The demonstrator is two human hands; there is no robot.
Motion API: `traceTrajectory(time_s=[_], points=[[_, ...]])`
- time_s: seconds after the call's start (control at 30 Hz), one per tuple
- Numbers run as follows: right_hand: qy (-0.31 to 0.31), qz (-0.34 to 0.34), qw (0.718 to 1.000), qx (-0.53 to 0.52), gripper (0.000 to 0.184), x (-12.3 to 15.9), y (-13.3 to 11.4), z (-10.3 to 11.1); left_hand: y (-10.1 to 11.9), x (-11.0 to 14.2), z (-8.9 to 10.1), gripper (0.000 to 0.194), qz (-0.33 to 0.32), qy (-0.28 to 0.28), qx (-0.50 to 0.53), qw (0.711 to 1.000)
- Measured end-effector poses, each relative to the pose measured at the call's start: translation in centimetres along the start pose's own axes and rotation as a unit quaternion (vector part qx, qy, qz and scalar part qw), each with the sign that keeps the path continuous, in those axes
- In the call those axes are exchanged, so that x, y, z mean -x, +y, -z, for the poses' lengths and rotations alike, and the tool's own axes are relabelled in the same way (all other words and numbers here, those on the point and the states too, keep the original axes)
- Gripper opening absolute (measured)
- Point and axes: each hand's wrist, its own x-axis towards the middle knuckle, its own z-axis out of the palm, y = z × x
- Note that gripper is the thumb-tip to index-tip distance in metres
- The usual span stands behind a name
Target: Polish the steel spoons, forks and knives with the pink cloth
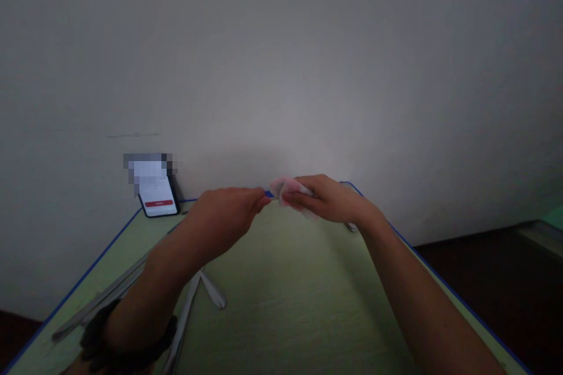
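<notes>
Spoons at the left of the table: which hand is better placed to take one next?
Probably left. The left hand is above the spoons on that side, pinching only something small. The right hand is wrapped around the pink cloth, farther from them.

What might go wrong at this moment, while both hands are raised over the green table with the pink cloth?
1. The left hand pinches something thin that is mostly hidden; the right hand grips only the pink cloth, so the thin item may slip and fall on the table.
2. The left forearm hangs just above the metal utensils and might knock them toward the edge.
3. The phone leans against the wall; a bump to the table may tip it.
</notes>
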Motion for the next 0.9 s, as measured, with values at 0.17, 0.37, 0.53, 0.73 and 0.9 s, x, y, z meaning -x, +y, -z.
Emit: traceTrajectory(time_s=[0.17,0.37,0.53,0.73,0.9], points=[[0.05,0.0,0.996,-0.068,0.037,0.5,0.9,0.8,-1.0,0.0,-0.1,0.038,-0.001,0.009,0.013,1.0],[0.232,-0.032,0.948,-0.217,0.038,-0.6,0.3,-0.8,-1.0,0.3,0.8,0.036,0.026,0.081,0.098,0.992],[0.347,-0.065,0.838,-0.416,0.049,-3.4,-1.6,-5.3,0.5,-0.8,-0.9,0.035,0.03,0.145,0.214,0.966],[0.34,-0.118,0.786,-0.503,0.048,-3.9,-0.9,-7.0,1.0,-2.4,-3.5,0.032,0.023,0.102,0.246,0.964],[0.353,-0.123,0.815,-0.443,0.043,-3.9,-0.2,-6.4,-0.9,-1.8,-3.4,0.033,-0.009,-0.037,0.326,0.945]])
